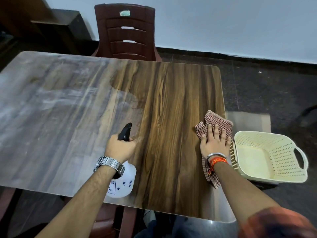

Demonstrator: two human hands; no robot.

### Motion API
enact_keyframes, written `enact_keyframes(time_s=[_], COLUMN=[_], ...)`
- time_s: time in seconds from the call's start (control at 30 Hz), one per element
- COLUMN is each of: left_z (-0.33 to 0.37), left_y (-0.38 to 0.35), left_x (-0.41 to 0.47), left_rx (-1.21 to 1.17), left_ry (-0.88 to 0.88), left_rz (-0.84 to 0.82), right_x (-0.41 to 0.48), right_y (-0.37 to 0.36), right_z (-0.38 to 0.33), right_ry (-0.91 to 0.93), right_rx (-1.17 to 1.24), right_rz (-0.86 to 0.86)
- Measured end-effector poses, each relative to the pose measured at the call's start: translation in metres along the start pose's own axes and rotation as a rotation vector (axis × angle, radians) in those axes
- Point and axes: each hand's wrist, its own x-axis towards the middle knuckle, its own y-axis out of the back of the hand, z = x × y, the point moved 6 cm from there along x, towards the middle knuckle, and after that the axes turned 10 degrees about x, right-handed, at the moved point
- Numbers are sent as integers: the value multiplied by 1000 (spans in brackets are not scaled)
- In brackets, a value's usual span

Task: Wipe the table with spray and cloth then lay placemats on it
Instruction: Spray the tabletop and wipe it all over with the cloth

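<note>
The left grip point(120, 147) curls round the neck of the spray bottle point(124, 185) at the desk's point(171, 86) six o'clock. The right grip point(214, 143) — spread flat — presses the cloth point(218, 120) at four o'clock.

Spray bottle point(121, 184), cloth point(217, 125) on table point(171, 100)

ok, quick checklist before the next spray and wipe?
1. Left hand grips spray bottle at its black head: ok.
2. Nozzle aimed out over the table, away from the person: ok.
3. Right hand flat on checked cloth: ok.
4. Cloth wholly on the table: not ok, it reaches past the right edge.
5. Liquid left in the bottle: cannot tell.
6. Placemats ready: cannot tell, none plainly in view; the basket looks bare inside.
</note>
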Motion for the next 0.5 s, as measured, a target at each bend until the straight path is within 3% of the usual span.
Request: enact_keyframes(time_s=[0.27, 0.5], left_z=[-19, -22], left_y=[4, 16], left_x=[5, 11], left_rx=[-47, -103], left_ry=[159, 194], left_rz=[16, 81], right_x=[30, 24], right_y=[-23, -32], right_z=[-94, -116], right_ry=[299, 367], right_rx=[-45, -68], right_rz=[-114, -136])
